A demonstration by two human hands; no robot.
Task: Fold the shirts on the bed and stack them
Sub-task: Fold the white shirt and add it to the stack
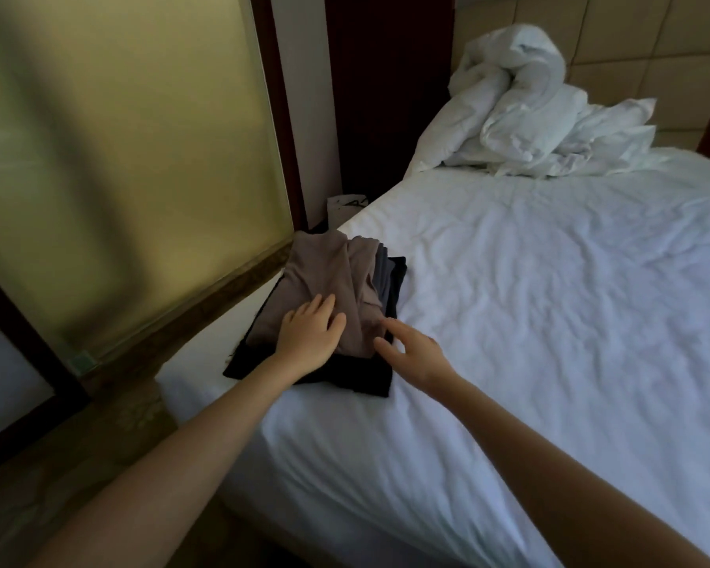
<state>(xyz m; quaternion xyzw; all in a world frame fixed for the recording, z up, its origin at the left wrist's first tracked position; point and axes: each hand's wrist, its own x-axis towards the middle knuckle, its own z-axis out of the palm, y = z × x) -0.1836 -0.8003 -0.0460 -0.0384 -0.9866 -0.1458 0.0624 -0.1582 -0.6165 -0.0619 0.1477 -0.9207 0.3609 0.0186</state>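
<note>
A stack of folded shirts (328, 313) sits left of centre in the frame, at the left edge of the bed (550, 321), whose white sheet is wrinkled and fills the right half of the view. The top piece is a taupe shirt (324, 289), its surface creased and a little rumpled toward the far end; under it a grey layer (382, 272) shows as a thin band along the right side, and a black shirt (345, 375) forms the base, sticking out at the near end and along the right edge. How many garments the pile holds cannot be counted from here, though at least 3 colours show. The left hand (310, 334) lies flat on the near part of the taupe shirt, palm down, fingers spread and gripping nothing. The right hand (410, 350) is at the near right corner of the pile, fingers loosely extended and slack; it seems to brush the edge of the fabric, but the blur there leaves contact uncertain. Both bare forearms reach in from the bottom of the frame. At the upper right, a bunched white duvet (529, 112) is heaped at the head of the bed against a padded tan headboard (632, 43). A frosted glass panel (119, 157) in a dark frame fills the left side.
</note>
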